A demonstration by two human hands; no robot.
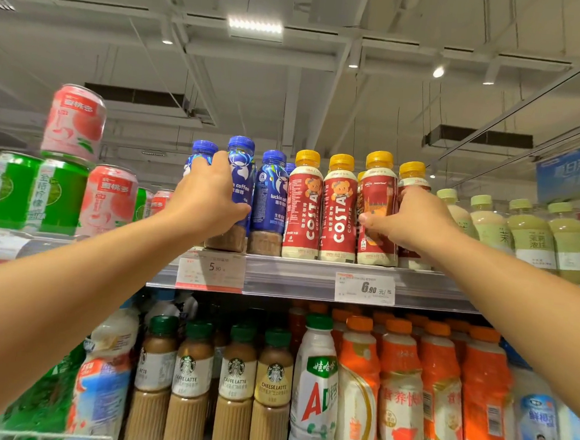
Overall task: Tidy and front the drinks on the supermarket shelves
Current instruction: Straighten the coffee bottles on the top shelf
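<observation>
Both arms raised to the top shelf. Left hand curled round a blue Luckin coffee bottle, thumb across the label, bottle standing at the shelf's front lip, touching its blue neighbour on the right. Right hand wrapped round a red Costa bottle, thumb on the front, likewise upright at the edge. Two more Costa bottles packed tight between the hands, no gap. Open air above the caps up to the ceiling. Pale green tea bottles crowding the right; stacked cans at the left.
</observation>
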